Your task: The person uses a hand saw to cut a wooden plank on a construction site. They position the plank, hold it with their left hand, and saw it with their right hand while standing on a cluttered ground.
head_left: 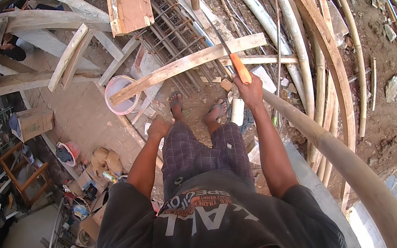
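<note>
My right hand [250, 90] is wrapped round the orange handle of a hand saw [240, 69]. Its long thin blade points up and away, crossing over a wooden plank [184, 65]; I cannot tell whether it touches the wood. The plank lies crosswise in front of my feet, its left end over a pink-rimmed bucket [125, 103]. Beside my left thigh hangs my left hand [159, 128], fingers curled in; whatever they may hold is hidden.
A tied rebar cage [168, 30] lies ahead, near a thick timber [130, 5]. Bamboo poles [331, 139] and long timbers [337, 65] run along my right. At left are a cardboard box [35, 123], a wooden frame [25, 175] and mixed clutter. Rubble covers the soil at far right.
</note>
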A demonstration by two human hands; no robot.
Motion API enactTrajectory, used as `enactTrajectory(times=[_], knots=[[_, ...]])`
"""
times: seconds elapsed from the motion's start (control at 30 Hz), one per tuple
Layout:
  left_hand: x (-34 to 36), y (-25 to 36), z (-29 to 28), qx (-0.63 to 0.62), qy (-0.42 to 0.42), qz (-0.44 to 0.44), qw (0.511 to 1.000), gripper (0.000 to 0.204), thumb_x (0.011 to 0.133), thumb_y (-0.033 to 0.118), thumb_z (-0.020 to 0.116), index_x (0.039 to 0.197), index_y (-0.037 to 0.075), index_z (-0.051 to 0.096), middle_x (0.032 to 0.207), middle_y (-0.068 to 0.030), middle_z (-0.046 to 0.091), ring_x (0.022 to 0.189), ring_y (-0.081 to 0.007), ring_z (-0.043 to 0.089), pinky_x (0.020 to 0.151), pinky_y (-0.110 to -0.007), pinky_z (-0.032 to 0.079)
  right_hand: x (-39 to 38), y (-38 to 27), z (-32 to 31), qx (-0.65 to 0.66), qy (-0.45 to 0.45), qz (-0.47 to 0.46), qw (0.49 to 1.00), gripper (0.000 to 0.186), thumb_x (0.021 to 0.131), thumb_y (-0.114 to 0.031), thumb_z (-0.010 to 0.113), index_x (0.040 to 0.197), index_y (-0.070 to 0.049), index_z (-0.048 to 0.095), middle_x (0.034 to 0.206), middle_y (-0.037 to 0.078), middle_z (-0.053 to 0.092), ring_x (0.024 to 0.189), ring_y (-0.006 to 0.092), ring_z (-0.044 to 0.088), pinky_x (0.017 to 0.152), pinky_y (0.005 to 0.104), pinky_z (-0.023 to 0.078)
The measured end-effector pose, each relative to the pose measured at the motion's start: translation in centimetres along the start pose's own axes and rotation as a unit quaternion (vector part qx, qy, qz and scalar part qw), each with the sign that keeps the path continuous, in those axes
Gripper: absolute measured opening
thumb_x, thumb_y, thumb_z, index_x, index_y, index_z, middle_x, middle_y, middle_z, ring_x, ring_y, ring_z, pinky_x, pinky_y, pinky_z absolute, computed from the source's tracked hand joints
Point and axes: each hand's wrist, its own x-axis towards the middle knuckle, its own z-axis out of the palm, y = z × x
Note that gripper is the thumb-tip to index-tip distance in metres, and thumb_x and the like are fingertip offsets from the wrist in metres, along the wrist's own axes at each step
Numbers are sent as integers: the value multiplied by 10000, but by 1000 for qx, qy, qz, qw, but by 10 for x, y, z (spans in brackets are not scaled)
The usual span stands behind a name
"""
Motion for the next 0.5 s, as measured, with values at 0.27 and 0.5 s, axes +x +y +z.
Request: enactTrajectory(times=[0.27, 0.5], knots=[[-191, -29, -10, -306, -93, 161, 934, 299, 952, 323, 656, 866, 55, 555, 656, -15, 511, 537, -84, 468, 484, -263, 391, 6, 20, -3, 10, -11, 14, 1000, 353, 840, -335, 720, 873, 14, 677, 672, 139, 651, 613, 217, 625, 622, 388, 489], [-283, 34, -157, -281, 254, 236, 895, 399, 958, 366, 645, 1170, 30, 603, 859, -63, 621, 728, -118, 563, 653, -272, 458, 12, 26, -6, 38, 2, -42, 998, 289, 817, -260, 676, 846, 28, 660, 649, 146, 628, 588, 231, 603, 611, 393, 479]])
